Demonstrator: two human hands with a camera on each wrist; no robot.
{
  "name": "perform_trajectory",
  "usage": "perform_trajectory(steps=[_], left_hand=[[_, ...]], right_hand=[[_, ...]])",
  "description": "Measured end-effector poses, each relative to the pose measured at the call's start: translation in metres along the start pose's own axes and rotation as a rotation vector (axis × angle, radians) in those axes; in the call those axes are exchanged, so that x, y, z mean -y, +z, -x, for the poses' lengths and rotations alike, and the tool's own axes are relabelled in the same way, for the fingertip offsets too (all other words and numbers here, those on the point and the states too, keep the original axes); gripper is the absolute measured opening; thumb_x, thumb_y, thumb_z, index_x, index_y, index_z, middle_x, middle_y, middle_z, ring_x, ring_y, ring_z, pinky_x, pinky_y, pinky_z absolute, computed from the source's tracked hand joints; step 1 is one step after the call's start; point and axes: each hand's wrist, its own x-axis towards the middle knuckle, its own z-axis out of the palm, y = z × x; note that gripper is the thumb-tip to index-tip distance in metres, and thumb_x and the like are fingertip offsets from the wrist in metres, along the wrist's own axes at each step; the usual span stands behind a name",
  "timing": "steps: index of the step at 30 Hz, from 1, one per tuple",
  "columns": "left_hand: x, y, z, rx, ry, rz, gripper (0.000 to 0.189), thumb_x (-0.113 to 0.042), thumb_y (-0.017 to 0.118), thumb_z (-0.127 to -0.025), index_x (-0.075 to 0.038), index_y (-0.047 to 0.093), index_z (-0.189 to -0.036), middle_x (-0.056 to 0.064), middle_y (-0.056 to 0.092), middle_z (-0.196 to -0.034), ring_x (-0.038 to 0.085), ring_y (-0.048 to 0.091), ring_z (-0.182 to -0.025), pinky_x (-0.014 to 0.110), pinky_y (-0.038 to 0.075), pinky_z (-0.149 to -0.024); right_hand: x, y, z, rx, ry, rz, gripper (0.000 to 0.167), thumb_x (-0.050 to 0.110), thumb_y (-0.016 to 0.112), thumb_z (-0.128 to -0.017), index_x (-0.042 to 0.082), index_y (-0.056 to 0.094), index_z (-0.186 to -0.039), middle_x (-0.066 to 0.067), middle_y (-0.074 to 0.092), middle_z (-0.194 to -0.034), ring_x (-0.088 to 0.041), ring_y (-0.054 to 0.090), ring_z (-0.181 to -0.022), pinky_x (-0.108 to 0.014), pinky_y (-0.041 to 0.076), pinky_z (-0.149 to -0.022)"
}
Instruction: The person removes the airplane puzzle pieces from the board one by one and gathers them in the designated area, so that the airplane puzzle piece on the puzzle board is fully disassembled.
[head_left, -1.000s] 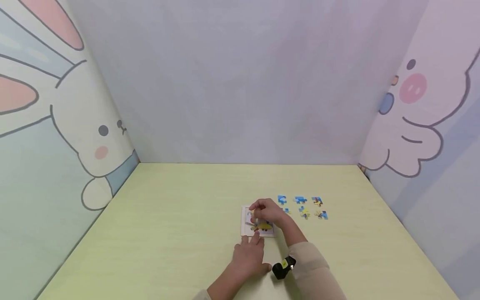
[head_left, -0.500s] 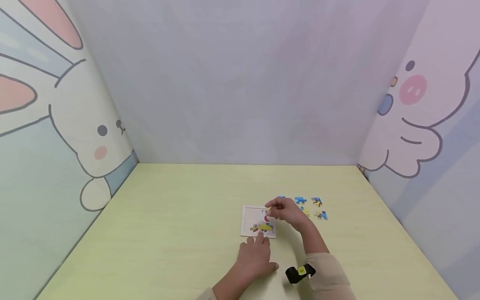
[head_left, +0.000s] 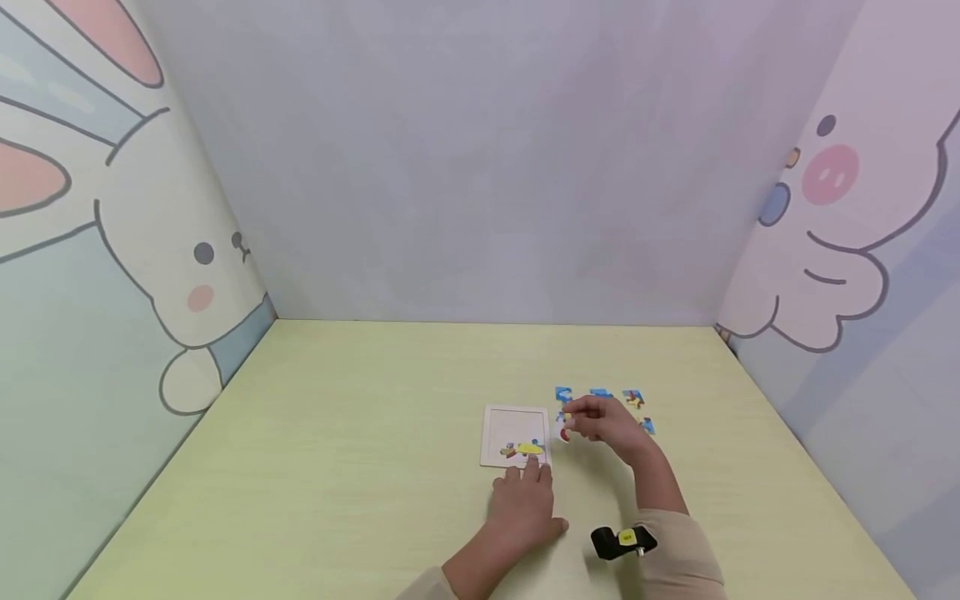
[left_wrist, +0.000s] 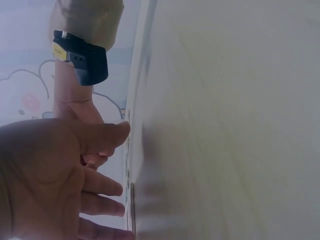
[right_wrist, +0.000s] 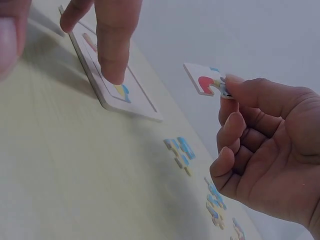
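My right hand [head_left: 615, 429] pinches a jigsaw puzzle piece [right_wrist: 205, 82] between thumb and forefinger. The piece is white with a red shape, and it is held above the table just right of the puzzle tray [head_left: 510, 423]. This tray is square and pale, with a raised rim. Fitted pieces with a yellow and brown picture [head_left: 528, 448] lie along its near side. My left hand [head_left: 522, 508] rests with extended fingers on the tray's near edge; one fingertip touches the yellow picture in the right wrist view.
Loose puzzle pieces lie right of the tray, among them a blue one [head_left: 563, 393], a red-and-yellow one [head_left: 633, 397] and another blue one [head_left: 648, 425]; my right hand partly covers others. A grey wall [head_left: 495, 167] closes off the table's far side.
My right hand has carried the pinched piece rightward, from over the tray to beside it near the loose pieces. My left hand has shifted slightly right along the tray's near edge.
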Motion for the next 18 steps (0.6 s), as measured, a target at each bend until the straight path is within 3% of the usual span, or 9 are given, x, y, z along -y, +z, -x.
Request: perform_trajectory(steps=[7, 12, 18], left_hand=[[-0.005, 0.004, -0.005, 0.013, -0.030, 0.001, 0.077, -0.056, 0.068, -0.074, -0.010, 0.050, -0.133, 0.006, 0.046, -0.134, 0.029, 0.048, -0.109, 0.042, 0.042, -0.082], [-0.005, 0.007, -0.007, 0.028, -0.038, -0.011, 0.077, -0.058, 0.067, -0.074, -0.011, 0.052, -0.132, 0.006, 0.046, -0.134, 0.029, 0.046, -0.110, 0.042, 0.042, -0.080], [-0.008, 0.008, -0.008, 0.039, -0.062, 0.009, 0.078, -0.057, 0.069, -0.073, -0.011, 0.052, -0.132, 0.006, 0.045, -0.135, 0.028, 0.045, -0.109, 0.042, 0.044, -0.072]], right_hand=[[-0.011, -0.015, 0.006, -0.021, 0.041, -0.007, 0.027, 0.013, 0.065, -0.087, -0.005, 0.060, -0.106, -0.005, 0.056, -0.074, -0.015, 0.040, -0.058, -0.032, 0.037, -0.058], [-0.015, -0.021, 0.010, -0.028, 0.085, 0.034, 0.024, 0.014, 0.067, -0.085, -0.003, 0.064, -0.103, -0.005, 0.060, -0.079, -0.016, 0.042, -0.060, -0.030, 0.039, -0.058], [-0.020, -0.023, 0.010, 0.002, 0.072, 0.110, 0.022, 0.015, 0.070, -0.083, -0.001, 0.067, -0.097, -0.005, 0.063, -0.083, -0.017, 0.047, -0.064, -0.030, 0.040, -0.056]])
